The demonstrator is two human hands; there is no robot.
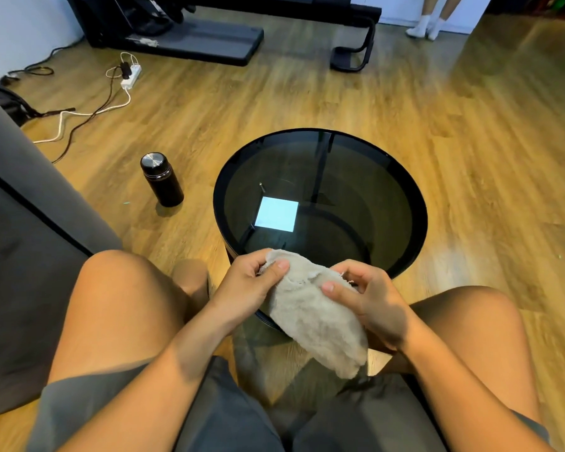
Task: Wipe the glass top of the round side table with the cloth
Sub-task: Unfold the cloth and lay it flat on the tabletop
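Note:
A round side table (415, 203) with a black rim and a dark smoked-glass top stands on the wood floor just in front of my knees. A bright square reflection lies on the glass. A beige terry cloth (313, 314) is bunched between both hands, held in the air over the table's near edge. My left hand (248, 285) grips the cloth's upper left end, thumb on top. My right hand (372, 301) grips its right side. The cloth's lower end hangs free and hides part of the near rim.
A black flask (161, 179) with a metal lid stands on the floor left of the table. A grey sofa (23, 223) runs along the left. A power strip and cables (124, 76) lie far left, black equipment (209, 31) at the back, a person's legs (431, 17) beyond.

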